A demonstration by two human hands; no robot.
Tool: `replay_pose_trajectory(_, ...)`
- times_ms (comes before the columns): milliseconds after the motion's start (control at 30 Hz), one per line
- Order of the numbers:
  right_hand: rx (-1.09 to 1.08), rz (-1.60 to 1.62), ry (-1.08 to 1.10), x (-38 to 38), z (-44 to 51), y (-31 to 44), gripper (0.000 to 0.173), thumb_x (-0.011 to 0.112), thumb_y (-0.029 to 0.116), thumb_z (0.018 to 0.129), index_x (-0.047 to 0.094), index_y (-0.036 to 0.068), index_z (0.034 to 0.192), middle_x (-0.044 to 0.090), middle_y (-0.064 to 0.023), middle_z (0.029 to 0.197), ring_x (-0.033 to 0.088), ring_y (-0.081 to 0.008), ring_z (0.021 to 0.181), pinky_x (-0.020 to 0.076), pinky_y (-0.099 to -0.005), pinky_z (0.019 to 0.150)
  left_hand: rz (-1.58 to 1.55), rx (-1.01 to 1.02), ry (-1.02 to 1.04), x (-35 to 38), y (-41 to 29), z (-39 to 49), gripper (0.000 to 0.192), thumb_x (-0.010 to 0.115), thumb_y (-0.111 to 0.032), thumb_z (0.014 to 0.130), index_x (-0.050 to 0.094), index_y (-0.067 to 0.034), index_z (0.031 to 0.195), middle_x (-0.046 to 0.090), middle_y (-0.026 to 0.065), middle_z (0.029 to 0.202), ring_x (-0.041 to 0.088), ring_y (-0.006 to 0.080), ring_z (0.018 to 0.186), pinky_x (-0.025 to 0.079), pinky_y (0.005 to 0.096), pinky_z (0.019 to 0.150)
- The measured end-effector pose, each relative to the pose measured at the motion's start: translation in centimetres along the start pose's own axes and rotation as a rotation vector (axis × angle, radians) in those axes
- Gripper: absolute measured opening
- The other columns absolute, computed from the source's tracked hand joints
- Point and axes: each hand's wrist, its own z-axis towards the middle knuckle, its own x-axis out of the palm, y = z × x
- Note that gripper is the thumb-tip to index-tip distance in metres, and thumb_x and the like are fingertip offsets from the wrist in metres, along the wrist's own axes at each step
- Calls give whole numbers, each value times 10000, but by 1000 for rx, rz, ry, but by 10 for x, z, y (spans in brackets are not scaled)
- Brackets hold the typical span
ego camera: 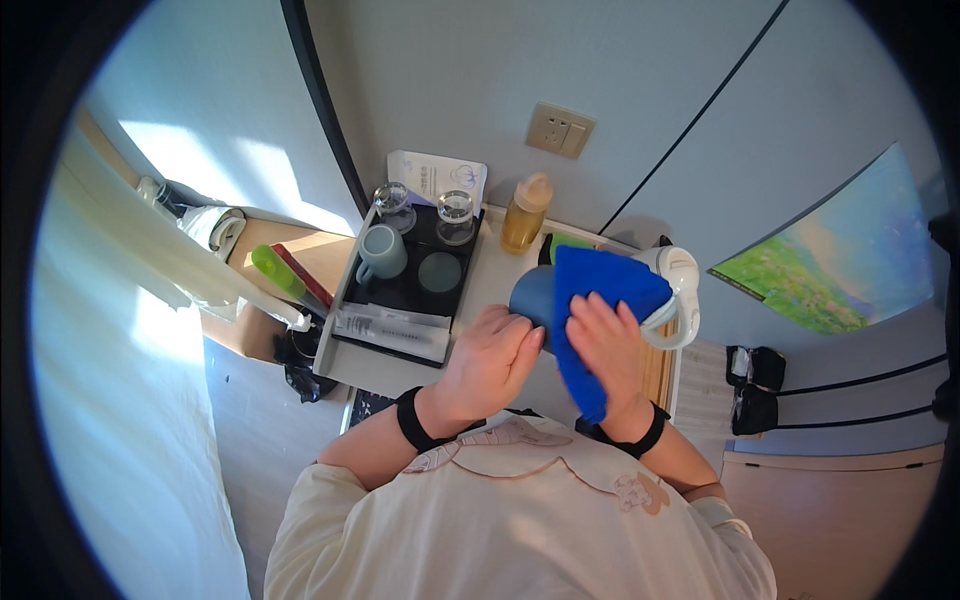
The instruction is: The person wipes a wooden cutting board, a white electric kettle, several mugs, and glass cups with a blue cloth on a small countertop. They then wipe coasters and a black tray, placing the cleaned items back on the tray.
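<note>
My left hand [491,360] is closed on a blue-grey mug [532,296], held above the tray table by what looks like its handle, mostly hidden by the fingers. A bright blue cloth [600,281] covers the mug's right side, and my right hand [607,345] presses it there with the fingers spread over the fabric. Behind the cloth, at the right, stands a white electric kettle [679,292]. On a black tray [420,259] at the left are a light blue mug [382,251], two upturned clear glasses [455,217] and a round dark coaster [439,272].
An amber bottle with a peach cap [525,217] stands near the wall, beside a white packet [442,176]. Wrapped sachets [394,331] lie at the tray's front. The table's raised rim [335,330] runs along the left, near a curtain [135,337] and a black plastic bag [304,375].
</note>
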Motion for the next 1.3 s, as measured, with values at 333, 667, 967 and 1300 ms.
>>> replay_pose_trajectory(333, -39, -3, -50, 1, -4, 5, 476, 611, 377, 861, 613, 100, 1248, 525, -161, 1362, 441, -346, 1276, 252, -511, 1095, 21, 178, -51, -11, 1, 3, 182, 618, -15, 820, 494, -19, 688, 487, 123, 628, 474, 333, 590, 455, 411, 701)
replay_pose_trajectory(667, -122, 486, 317, -56, 70, 4, 457, 690, 288, 748, 660, 70, 1148, 642, -92, 1214, 568, -299, 1164, 437, -434, 964, -111, 269, -40, -19, 0, 2, 162, 545, 48, 788, 468, -4, 655, 478, 126, 609, 479, 335, 564, 441, 421, 614)
replay_pose_trajectory(967, 856, 1619, 292, -27, 52, 2, 588, 358, 493, 1007, 469, 9, 1322, 558, -138, 1301, 562, -211, 1181, 449, -349, 1015, -465, -539, 51, -28, -13, 1, 327, 427, -144, 1007, 497, 6, 726, 488, 33, 584, 445, 125, 502, 348, 297, 472)
replay_pose_trajectory(1300, 662, 1143, -24, 16, 16, -1, 562, 433, 445, 989, 430, 60, 1398, 414, -130, 1439, 440, -253, 1301, 334, -398, 1094, -874, -953, -91, -6, 27, 2, 369, 382, -293, 1031, 550, -95, 768, 452, -46, 569, 383, 45, 467, 286, 202, 431)
